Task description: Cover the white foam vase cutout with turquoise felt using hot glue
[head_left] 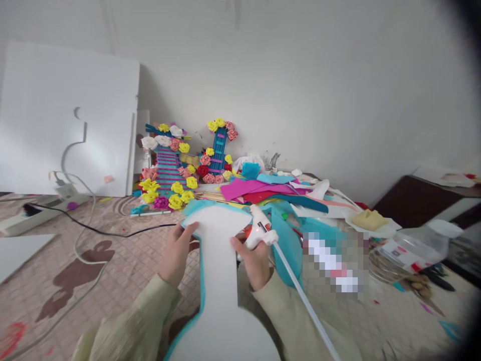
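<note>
- Holding a white cutout (220,271) between both hands, on the near side, edged at left with blue paper (203,281).
- Gripping its left edge with a partly closed left hand (176,254).
- Pinching its right edge with a curled right hand (256,263), beside a glue gun (260,228); cannot tell if gripping that too.
</note>
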`<state>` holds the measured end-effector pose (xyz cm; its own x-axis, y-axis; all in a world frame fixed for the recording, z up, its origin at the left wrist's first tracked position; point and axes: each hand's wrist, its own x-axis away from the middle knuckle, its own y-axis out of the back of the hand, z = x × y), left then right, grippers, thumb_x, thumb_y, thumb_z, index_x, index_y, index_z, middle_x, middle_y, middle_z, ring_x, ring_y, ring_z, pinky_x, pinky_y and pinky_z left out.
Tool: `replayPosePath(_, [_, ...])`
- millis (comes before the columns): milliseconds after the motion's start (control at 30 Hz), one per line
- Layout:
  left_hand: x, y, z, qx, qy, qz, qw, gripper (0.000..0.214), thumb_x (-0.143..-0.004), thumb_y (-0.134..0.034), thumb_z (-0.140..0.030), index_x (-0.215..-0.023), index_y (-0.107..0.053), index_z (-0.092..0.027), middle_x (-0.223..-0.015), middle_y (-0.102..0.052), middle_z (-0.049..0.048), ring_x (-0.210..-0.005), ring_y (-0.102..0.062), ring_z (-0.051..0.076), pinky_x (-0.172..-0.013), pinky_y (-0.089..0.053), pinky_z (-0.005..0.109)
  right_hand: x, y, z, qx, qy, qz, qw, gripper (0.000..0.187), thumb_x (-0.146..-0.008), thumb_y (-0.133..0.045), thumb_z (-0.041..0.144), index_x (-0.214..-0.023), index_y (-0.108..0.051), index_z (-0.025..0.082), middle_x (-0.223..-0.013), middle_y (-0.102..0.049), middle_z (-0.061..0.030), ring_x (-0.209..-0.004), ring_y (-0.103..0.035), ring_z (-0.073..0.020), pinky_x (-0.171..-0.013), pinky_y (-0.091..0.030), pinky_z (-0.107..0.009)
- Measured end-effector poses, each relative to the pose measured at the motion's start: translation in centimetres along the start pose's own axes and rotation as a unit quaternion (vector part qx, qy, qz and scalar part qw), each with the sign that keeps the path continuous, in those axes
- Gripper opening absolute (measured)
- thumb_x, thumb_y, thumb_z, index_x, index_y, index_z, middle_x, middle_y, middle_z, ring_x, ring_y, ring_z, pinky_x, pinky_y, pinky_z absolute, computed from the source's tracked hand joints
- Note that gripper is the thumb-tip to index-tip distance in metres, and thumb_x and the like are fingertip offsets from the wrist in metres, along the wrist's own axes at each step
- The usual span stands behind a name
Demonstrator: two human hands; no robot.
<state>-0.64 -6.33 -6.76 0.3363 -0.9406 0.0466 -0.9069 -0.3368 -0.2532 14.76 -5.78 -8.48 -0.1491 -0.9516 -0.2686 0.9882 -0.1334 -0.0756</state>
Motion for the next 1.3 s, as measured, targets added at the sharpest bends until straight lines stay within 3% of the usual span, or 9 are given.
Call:
replayPosePath(233, [0.1,1.2,0.8,0.072,0.003,0.03,0.997,0.021,-0.065,-0.06,-0.024,-0.083,-0.051,-0.018,-0.066,-0.055,-0.0025,-0.059,-0.055,0.013,-0.051,-0.048,0.025,-0.4,0.3,-0.6,-0.012,-0.059,0.003,0.998,0.026,-0.055,-0.067,0.032,-0.067,-0.052,0.016,-0.064,-0.058,-0.0024,-0.061,-0.054,-0.0164,-0.06,-0.046,-0.03])
replayPosePath(367, [0.1,1.5,0.7,0.033,0.007,0.044,0.998,0.026,-0.067,-0.06,-0.029,-0.089,-0.052,-0.019,-0.071,-0.055,-0.0012,-0.06,-0.053,0.012,-0.051,-0.048,0.025,-0.2,0.1,-0.8,-0.009,-0.054,0.009,0.998,0.027,-0.055,-0.068,0.033,-0.068,-0.054,0.015,-0.065,-0.06,-0.0034,-0.061,-0.055,-0.0164,-0.061,-0.046,-0.03])
replayPosePath(533, [0.4,1.8,0.4,-0.002,0.005,0.053,0.999,0.024,-0.066,-0.062,-0.029,-0.084,-0.053,-0.017,-0.072,-0.054,-0.0005,-0.063,-0.052,0.012,-0.053,-0.049,0.025,-0.2,0.1,-1.2,-0.015,-0.063,0.014,0.998,0.028,-0.055,-0.069,0.032,-0.069,-0.052,0.015,-0.063,-0.058,-0.0017,-0.059,-0.054,-0.0154,-0.059,-0.046,-0.029])
replayPosePath(633, [0.8,1.9,0.1,0.007,0.01,0.092,0.996,0.026,-0.068,-0.06,-0.029,-0.09,-0.051,-0.019,-0.075,-0.055,-0.0007,-0.068,-0.055,0.013,-0.06,-0.049,0.027,-0.5,0.3,-1.4,-0.03,-0.062,0.016,0.998,0.028,-0.055,-0.069,0.032,-0.069,-0.051,0.015,-0.064,-0.057,-0.0008,-0.06,-0.054,-0.0148,-0.059,-0.046,-0.028])
replayPosePath(767, [1.3,1.7,-0.3,-0.037,0.052,0.185,0.981,0.055,-0.064,-0.064,-0.027,-0.111,-0.037,-0.027,-0.085,-0.058,0.0004,-0.075,-0.058,0.017,-0.064,-0.049,0.031,-0.6,0.3,-1.8,-0.039,-0.069,0.004,0.997,0.03,-0.056,-0.069,0.031,-0.074,-0.052,0.015,-0.066,-0.058,-0.0014,-0.064,-0.055,-0.0153,-0.061,-0.046,-0.028])
replayPosePath(900, [1.4,1.8,-0.4,-0.061,0.057,0.217,0.973,0.056,-0.066,-0.063,-0.029,-0.113,-0.033,-0.025,-0.084,-0.057,0.0017,-0.074,-0.058,0.017,-0.065,-0.049,0.032,-1.9,0.6,-2.1,-0.164,-0.107,-0.025,0.98,0.027,-0.065,-0.062,0.035,-0.082,-0.052,0.016,-0.067,-0.058,-0.0011,-0.06,-0.055,-0.0136,-0.052,-0.044,-0.025])
replayPosePath(1033, [1.3,2.5,-0.3,-0.071,0.067,0.268,0.959,0.048,-0.069,-0.06,-0.027,-0.112,-0.037,-0.024,-0.069,-0.055,-0.0028,-0.064,-0.055,0.011,-0.057,-0.044,0.022,-5.1,3.0,-2.1,-0.271,-0.142,-0.01,0.952,0.024,-0.062,-0.062,0.031,-0.079,-0.052,0.018,-0.06,-0.054,0.0027,-0.045,-0.048,-0.0091,-0.044,-0.04,-0.023])
replayPosePath(1167, [1.3,2.8,0.0,-0.095,0.108,0.315,0.938,0.056,-0.069,-0.059,-0.027,-0.117,-0.031,-0.024,-0.067,-0.059,-0.002,-0.062,-0.056,0.012,-0.054,-0.042,0.022,-7.8,6.7,-0.7,-0.254,-0.105,0.009,0.961,0.018,-0.065,-0.057,0.034,-0.073,-0.052,0.019,-0.068,-0.056,0.0015,-0.039,-0.04,-0.0052,-0.047,-0.039,-0.025])
replayPosePath(1300, [1.0,2.7,0.2,-0.146,0.108,0.32,0.93,0.055,-0.068,-0.061,-0.028,-0.114,-0.032,-0.021,-0.066,-0.059,-0.0018,-0.065,-0.058,0.016,-0.056,-0.043,0.026,-8.0,9.0,2.1,-0.212,-0.051,0.028,0.976,0.015,-0.067,-0.051,0.036,-0.07,-0.051,0.021,-0.078,-0.056,0.0025,-0.036,-0.033,-0.003,-0.046,-0.036,-0.025])
